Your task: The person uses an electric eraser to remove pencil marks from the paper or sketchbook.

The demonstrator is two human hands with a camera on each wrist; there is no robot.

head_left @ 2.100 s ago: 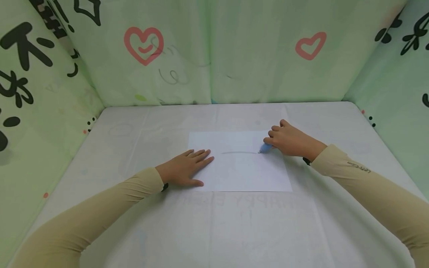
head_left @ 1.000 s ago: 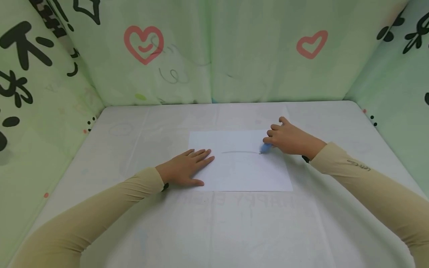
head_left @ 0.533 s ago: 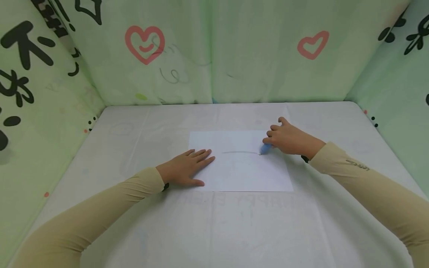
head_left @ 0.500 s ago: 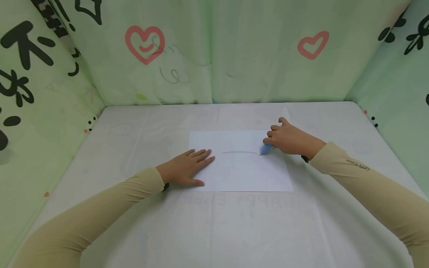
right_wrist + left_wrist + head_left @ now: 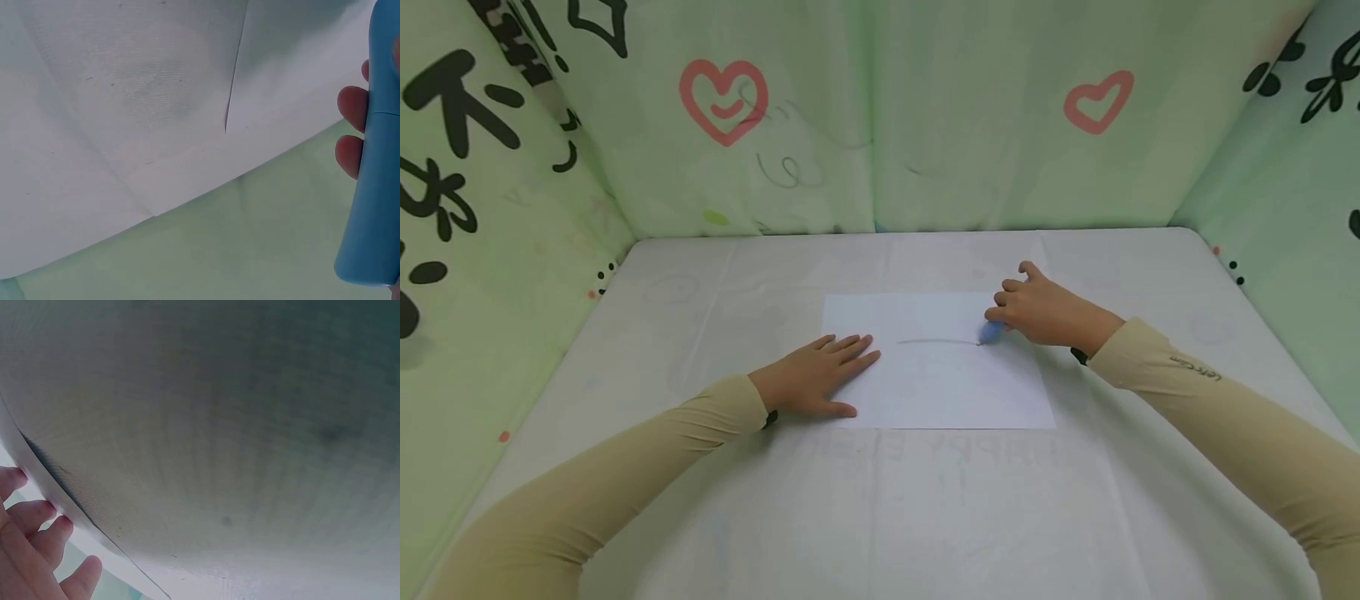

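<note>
A sheet of white paper point(image 5: 940, 387) lies on the table, with one thin grey line point(image 5: 936, 340) running across its middle. My left hand point(image 5: 816, 379) rests flat with fingers spread over the paper's left edge. In my right hand point(image 5: 1048, 310) is a thick blue pen-shaped tool point(image 5: 992, 332), its small narrow tip at the right end of the line. The right wrist view shows the smooth blue barrel point(image 5: 375, 181), rounded at its end, with a seam round it and fingertips point(image 5: 353, 107) curled against it. Left fingers point(image 5: 53, 540) show at the left wrist view's corner.
A white cloth with faint printed lettering covers the table point(image 5: 760, 517). Green curtains point(image 5: 955, 125) with red hearts and black markings hang behind and on both sides. The table's far edge runs right along the back curtain.
The blue tool's tip has shifted very slightly right and then back left near the end of the line, the right hand moving with it. The left hand and the paper stay in place.
</note>
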